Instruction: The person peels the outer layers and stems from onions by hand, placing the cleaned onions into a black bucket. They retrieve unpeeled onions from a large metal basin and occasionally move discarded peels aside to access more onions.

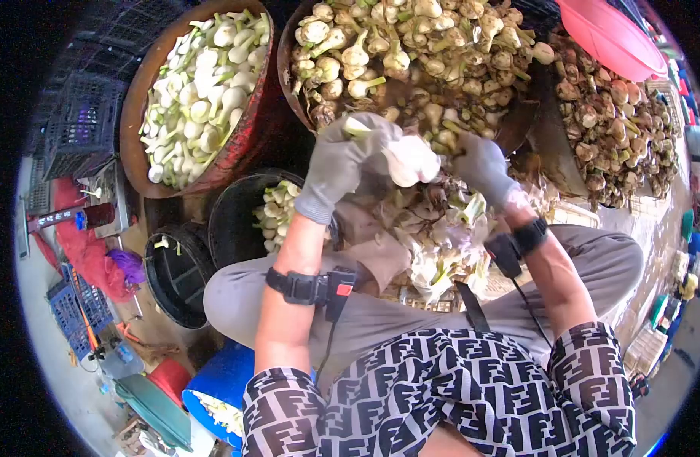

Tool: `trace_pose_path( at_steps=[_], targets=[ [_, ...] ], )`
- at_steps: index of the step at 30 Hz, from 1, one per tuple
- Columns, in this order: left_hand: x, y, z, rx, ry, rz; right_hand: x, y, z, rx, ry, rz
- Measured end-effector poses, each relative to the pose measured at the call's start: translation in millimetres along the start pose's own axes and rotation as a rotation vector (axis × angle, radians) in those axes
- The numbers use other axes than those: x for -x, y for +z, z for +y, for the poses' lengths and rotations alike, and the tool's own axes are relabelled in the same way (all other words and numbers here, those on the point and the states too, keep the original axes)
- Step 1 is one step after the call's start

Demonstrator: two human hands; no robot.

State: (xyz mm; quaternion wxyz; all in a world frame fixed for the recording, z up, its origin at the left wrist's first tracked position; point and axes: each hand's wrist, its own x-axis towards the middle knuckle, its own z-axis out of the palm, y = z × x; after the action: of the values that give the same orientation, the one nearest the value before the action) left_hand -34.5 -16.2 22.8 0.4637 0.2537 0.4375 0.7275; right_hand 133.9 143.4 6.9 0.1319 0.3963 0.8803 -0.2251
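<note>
My left hand (344,161), in a grey glove, is closed round a garlic bulb (411,161). The bulb's white, smooth head points to the right, and a cut green stem end shows by my fingers. To the right, my gloved right hand (484,169) is closed near the bulb but apart from it; whatever it grips is hidden. Beneath both hands lies a heap of peeled garlic skins (445,244) between my legs. Just beyond them is a large round tub (287,76) of unpeeled, soil-stained garlic bulbs (433,53).
A rusty-rimmed tub (130,152) of clean white garlic stands at upper left. Below it are a black bucket (226,202) with garlic and another black bucket (175,293). Dirty garlic (616,129) is piled at right under a pink basin (616,38). A blue bucket (205,381) stands lower left.
</note>
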Motion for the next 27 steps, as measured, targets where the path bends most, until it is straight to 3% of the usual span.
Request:
trace_pose_path(
  at_steps=[1, 2, 5, 6, 9, 10, 12, 14, 15, 16, 18, 19, 21, 22, 23, 25, 27],
  targets=[
    [-0.4, -0.2, 6.4, 0.11, 0.061, 0.041, 7.2, 1.7, 7.0, 0.013, 0.015, 0.004],
    [0.8, -1.1, 19.5, 0.249, -0.047, 0.078, 14.3, 4.1, 13.3, 0.017, -0.004, -0.074],
    [-5.3, -0.2, 8.6, 0.087, -0.026, 0.256, 19.6, 2.8, 2.5, -0.749, -0.044, -0.043],
    [-5.3, 0.6, 3.8, 0.001, -0.023, 0.222, 18.0, -2.7, -3.7, -1.109, -0.018, -0.105],
    [-4.7, -3.2, -14.1, -0.207, -0.047, 0.177, 21.6, -25.2, -42.9, -1.112, -0.088, -0.113],
    [-5.1, -0.8, -14.3, -0.236, -0.071, 0.207, 15.5, -16.4, -45.0, -0.828, -0.308, 0.117],
    [-3.7, -1.8, -9.2, -0.366, -0.185, 0.279, 12.0, -11.6, -41.0, -1.091, -0.196, -0.013],
    [-3.0, -16.9, -26.3, -0.236, -0.103, 0.273, 15.5, -20.7, -44.3, -1.356, -0.067, -0.186],
    [-3.1, -24.2, -37.0, -0.17, -0.064, 0.265, 19.8, -25.7, -44.7, -1.491, -0.119, -0.192],
    [-1.0, -8.0, -13.1, -0.339, -0.158, 0.236, 25.5, -30.1, -45.0, -1.626, -0.172, -0.197],
    [-4.7, -33.2, -30.1, 0.152, -0.153, 0.37, 41.4, -42.5, -46.7, -1.87, -0.224, -0.185],
    [-6.1, -51.4, -39.3, 0.399, -0.144, 0.433, 47.4, -49.7, -42.6, -1.735, -0.317, -0.079],
    [-3.1, -72.1, -36.0, 0.488, -0.072, 0.417, 36.0, -44.8, -19.7, -1.899, -0.4, -0.262],
    [-4.7, -66.0, -30.1, 0.618, -0.107, 0.44, 33.8, -45.7, -11.5, -1.65, -0.311, -0.354],
    [-6.2, -57.5, -26.6, 0.75, -0.145, 0.467, 27.2, -43.6, -6.4, -0.976, -0.349, -0.354],
    [-5.5, -54.7, -42.4, 0.839, -0.159, 0.232, 27.8, -19.8, -9.9, -0.053, -0.538, -0.074],
    [-4.4, -44.1, -46.2, 0.967, -0.201, 0.031, 18.7, -13.6, -21.9, -0.407, -0.604, 0.021]
  ],
)
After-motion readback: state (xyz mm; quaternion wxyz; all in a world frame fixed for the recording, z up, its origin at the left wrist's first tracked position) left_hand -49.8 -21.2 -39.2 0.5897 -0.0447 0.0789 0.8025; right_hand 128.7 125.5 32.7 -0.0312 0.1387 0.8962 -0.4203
